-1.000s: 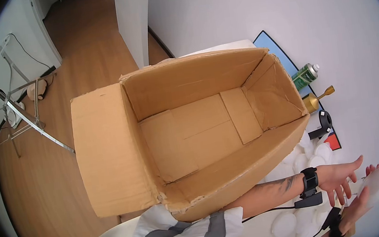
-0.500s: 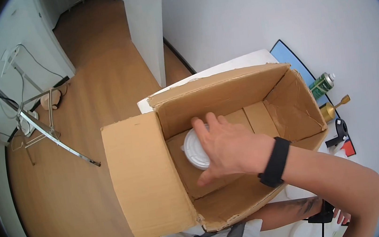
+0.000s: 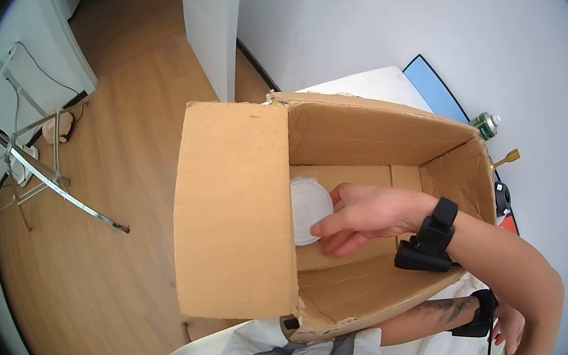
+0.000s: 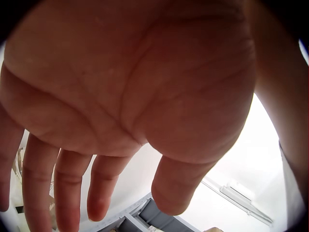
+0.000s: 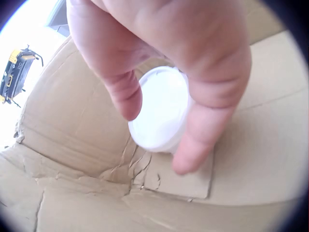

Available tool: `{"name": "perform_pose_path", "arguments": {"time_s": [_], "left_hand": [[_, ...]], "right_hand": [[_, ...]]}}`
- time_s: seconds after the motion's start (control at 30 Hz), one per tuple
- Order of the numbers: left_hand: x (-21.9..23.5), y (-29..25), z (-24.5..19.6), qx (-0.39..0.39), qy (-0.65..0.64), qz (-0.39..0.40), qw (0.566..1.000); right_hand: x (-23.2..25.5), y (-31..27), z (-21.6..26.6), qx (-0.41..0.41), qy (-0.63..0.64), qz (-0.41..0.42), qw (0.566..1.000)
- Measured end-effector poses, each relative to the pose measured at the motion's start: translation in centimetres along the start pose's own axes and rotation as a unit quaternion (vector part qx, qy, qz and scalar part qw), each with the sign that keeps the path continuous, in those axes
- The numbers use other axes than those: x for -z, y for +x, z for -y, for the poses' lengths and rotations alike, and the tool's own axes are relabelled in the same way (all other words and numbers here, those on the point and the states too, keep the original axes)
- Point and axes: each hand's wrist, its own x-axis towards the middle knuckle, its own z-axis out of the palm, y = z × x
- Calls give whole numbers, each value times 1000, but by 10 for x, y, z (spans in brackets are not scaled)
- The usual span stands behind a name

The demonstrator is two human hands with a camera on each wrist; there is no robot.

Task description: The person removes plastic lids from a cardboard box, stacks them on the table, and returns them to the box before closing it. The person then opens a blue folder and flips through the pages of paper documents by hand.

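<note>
A large cardboard box [image 3: 448, 125], its top uncovered and its side flap [image 3: 231, 205] folded out, fills the middle of the head view. Inside, a white round plastic lid [image 5: 157, 108] lies by the flap side, partly cut off behind the flap edge in the head view. My right hand [image 3: 374, 216] reaches in over it, thumb and loosely bent fingers overlapping the lid's near edge. In the right wrist view the fingers stand in front of the lid, nearer the camera. Outside the box, my left hand [image 4: 130, 96] is palm up with fingers extended and nothing on it.
White round pieces [image 3: 440, 350] lie on the table beside the left hand. Beyond the box stand a green spray can [image 3: 485, 126], a gold-coloured piece with a thin spout [image 3: 506, 158] and a black device [image 3: 503, 199]. A metal-framed stand [image 3: 66, 193] occupies the floor at left.
The right hand brought the white lid from the right side into the box, then its spread fingers drew together and back to the right. The box has turned in view.
</note>
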Motion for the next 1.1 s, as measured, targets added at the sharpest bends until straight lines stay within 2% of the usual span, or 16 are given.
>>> {"name": "perform_pose_path", "arguments": {"time_s": [0.13,0.2,0.23,0.3,0.33,0.4,0.6,0.67,0.73,0.8,0.83,0.87,0.9,0.93,1.0,1.1], "left_hand": [[6,2,6,4,67,-44,997],[3,8,6,0,104,-54,993],[3,11,6,-3,121,-62,991],[3,15,8,-8,153,-83,985],[3,17,10,-10,167,-96,981],[1,18,14,-13,195,-122,973],[-22,52,15,-53,280,-140,948],[-72,90,11,-105,276,-88,951],[-142,125,2,-172,259,-30,950],[-204,145,-9,-230,242,8,943],[-225,152,-14,-254,239,17,937],[-246,161,-22,-277,241,18,930],[-283,168,-3,-366,210,-235,876],[-264,191,-9,-185,374,-11,909],[-256,182,-29,-146,429,-30,891],[-265,177,-26,-163,406,-27,899]], "right_hand": [[-5,2,-12,79,97,-41,991],[-1,-9,-18,131,127,-203,962],[1,-15,-18,134,132,-207,960],[4,-29,-12,82,-47,-301,949],[4,-37,-8,83,-45,-303,948],[4,-51,-1,2,-394,-193,898],[-6,-75,-23,173,-432,-80,882],[-14,-122,-19,173,-416,-149,880],[-22,-183,-39,242,-417,-296,824],[-11,-213,-85,401,-398,-491,663],[-24,-260,-96,286,-333,-547,713],[-23,-283,-126,340,-221,-600,689],[-24,-292,-145,353,-176,-626,673],[-25,-300,-165,366,-131,-650,653],[-24,-314,-250,281,-69,-789,542],[-34,-303,-355,6,-123,-819,561]]}}
